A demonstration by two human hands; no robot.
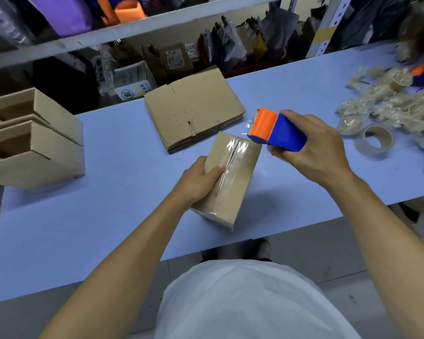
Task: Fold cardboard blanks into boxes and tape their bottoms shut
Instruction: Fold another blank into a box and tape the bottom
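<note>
Left hand [199, 178] grips the small brown cardboard box [230, 182], taped bottom up, mid pale-blue bench [108, 216]. Right hand [313, 148] holds the blue-and-orange tape dispenser [277, 130] at its far edge. Flat blank stack [194, 111] behind; finished open boxes [32, 140] left; tape roll [375, 140] and crumpled tape scraps [387, 104] right.

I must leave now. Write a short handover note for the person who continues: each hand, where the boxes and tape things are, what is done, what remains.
Left hand grips the box, bottom side up on the table.
Right hand holds the tape dispenser at the box's far end.
Done: a tape strip runs along the bottom seam; two finished boxes stand at the left.
Left: cut the tape at the far edge, press it down, set the box aside, then fold the flat blanks. A spare tape roll lies at the right.
</note>
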